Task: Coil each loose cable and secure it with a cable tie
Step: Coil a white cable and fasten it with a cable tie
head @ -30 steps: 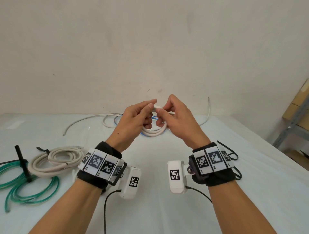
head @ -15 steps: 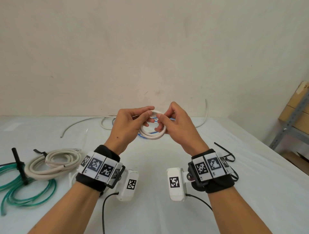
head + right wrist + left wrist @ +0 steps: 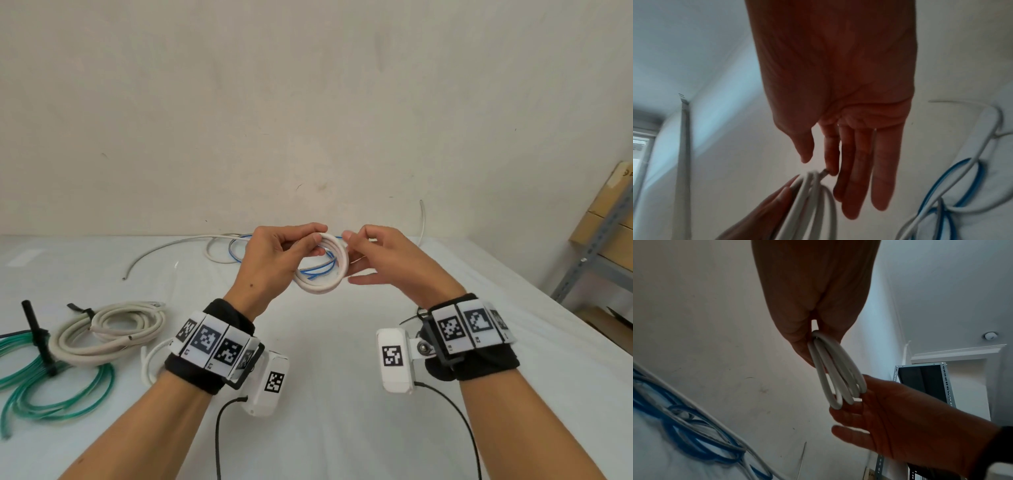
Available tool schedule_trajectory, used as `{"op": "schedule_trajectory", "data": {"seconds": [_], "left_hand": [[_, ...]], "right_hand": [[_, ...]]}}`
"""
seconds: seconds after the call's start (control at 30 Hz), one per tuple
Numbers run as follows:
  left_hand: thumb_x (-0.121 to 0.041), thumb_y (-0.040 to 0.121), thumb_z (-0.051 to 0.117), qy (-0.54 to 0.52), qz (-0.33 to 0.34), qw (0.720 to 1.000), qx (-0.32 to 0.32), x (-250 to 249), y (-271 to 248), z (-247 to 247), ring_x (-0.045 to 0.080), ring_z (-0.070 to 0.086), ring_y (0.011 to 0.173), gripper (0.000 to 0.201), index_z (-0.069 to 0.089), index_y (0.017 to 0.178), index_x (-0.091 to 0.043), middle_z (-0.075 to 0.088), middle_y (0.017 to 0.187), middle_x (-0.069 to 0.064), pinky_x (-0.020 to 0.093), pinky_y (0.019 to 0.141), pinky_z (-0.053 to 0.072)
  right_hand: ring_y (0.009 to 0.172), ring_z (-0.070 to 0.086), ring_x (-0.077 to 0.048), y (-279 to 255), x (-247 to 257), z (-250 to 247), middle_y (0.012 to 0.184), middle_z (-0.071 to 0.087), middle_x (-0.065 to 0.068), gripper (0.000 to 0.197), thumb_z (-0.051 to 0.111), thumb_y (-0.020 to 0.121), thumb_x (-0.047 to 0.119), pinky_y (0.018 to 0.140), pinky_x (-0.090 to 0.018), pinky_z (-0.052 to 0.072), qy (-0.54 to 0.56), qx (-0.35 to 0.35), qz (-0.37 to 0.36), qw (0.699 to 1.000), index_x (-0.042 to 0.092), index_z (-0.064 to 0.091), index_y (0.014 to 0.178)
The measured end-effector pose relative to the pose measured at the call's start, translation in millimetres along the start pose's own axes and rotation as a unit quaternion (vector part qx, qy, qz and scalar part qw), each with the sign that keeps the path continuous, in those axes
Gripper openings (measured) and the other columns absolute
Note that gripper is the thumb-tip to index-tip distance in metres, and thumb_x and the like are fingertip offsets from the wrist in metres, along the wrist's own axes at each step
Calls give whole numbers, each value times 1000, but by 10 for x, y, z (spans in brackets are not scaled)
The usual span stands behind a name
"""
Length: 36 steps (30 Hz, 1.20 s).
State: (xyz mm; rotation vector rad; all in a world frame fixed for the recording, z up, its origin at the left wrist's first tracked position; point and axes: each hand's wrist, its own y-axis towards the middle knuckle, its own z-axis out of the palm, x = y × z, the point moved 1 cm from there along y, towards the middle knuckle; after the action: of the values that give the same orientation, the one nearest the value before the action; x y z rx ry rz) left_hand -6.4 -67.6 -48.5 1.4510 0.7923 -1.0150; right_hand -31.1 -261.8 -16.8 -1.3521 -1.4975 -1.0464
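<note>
A small white cable coil (image 3: 322,285) hangs in the air above the white table (image 3: 329,342). My left hand (image 3: 317,238) pinches its upper left edge between thumb and fingers. In the left wrist view the loops (image 3: 830,369) fan out from that pinch (image 3: 813,340) towards my right hand (image 3: 879,410). My right hand (image 3: 352,257) is at the coil's right side with its fingers straight. In the right wrist view its index fingertip (image 3: 831,172) touches the cable's cut end, and the coil (image 3: 809,194) sits below it.
Loose white and blue cables (image 3: 233,246) lie tangled at the table's back edge. At the left lie a tied beige coil (image 3: 109,329) and a green coil (image 3: 51,383) bound with a black tie. Black cable ties (image 3: 416,317) lie by my right wrist. A metal shelf with boxes (image 3: 603,240) stands at the right.
Both hands came lower and apart slightly. My right hand gave up its pinch and straightened its fingers beside the coil. The left hand kept its hold.
</note>
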Motion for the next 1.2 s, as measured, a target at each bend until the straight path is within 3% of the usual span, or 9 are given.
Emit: {"op": "schedule_trajectory", "data": {"seconds": [0.13,0.23,0.33,0.43,0.6,0.77,0.87,1.03,1.2], "left_hand": [[-6,98,68,2,-11,1000,0,56,-7,34,16,77,88,17,79,110,-9,81,101,4,24,91,57],[-3,97,68,3,-21,1000,6,114,-7,56,16,77,87,18,78,111,-6,80,103,6,22,88,57],[-2,98,67,-7,-33,999,17,170,-9,75,19,76,90,18,77,112,-5,80,106,9,28,95,58],[-2,98,66,-12,-40,999,18,186,-20,84,17,76,91,18,78,110,-7,80,105,9,26,95,57],[-3,98,66,-23,-48,998,18,188,-21,84,18,76,93,17,78,110,-6,79,106,11,29,97,58],[-3,99,65,-24,-47,999,3,192,5,44,21,76,94,18,77,111,-4,79,107,12,35,100,57],[-4,99,66,-31,-45,998,0,174,6,22,22,76,94,18,77,113,-3,79,107,12,36,101,57],[-5,99,66,-56,-40,998,-3,104,0,-26,20,77,95,20,76,116,-2,79,106,10,30,100,57],[-5,99,65,-87,-36,996,5,60,7,-60,23,76,98,19,76,115,-2,79,107,13,30,100,56]], "right_hand": [[74,76,-20,166,-182,-290,90,77,-10,34,55,106,35,75,-37,63,-202,-20,102,974,6,67,93],[87,77,-26,232,-341,-437,94,78,-9,18,62,100,19,82,-40,64,-417,17,173,892,3,69,101],[88,65,-28,159,-452,-462,97,68,-8,12,56,96,11,81,-33,56,-580,31,175,795,12,66,102],[102,67,-30,131,-589,-425,120,69,-13,27,52,96,6,85,-35,55,-632,38,169,755,11,68,118],[115,63,-38,191,-713,-374,130,58,-17,28,59,98,6,96,-42,55,-608,-30,147,780,9,67,125],[98,66,-39,301,-514,-406,110,67,-15,27,54,92,-1,84,-41,58,-558,-155,13,815,13,75,102],[86,65,-34,327,-328,-405,95,68,-10,22,60,89,2,75,-41,57,-483,-215,-73,846,16,77,90],[79,67,-20,270,-70,-295,85,70,-3,6,73,92,12,76,-37,56,-336,-277,-247,866,16,78,89],[69,73,-10,238,89,-171,76,74,2,7,74,93,15,75,-34,59,-219,-285,-278,891,11,75,87]]}}
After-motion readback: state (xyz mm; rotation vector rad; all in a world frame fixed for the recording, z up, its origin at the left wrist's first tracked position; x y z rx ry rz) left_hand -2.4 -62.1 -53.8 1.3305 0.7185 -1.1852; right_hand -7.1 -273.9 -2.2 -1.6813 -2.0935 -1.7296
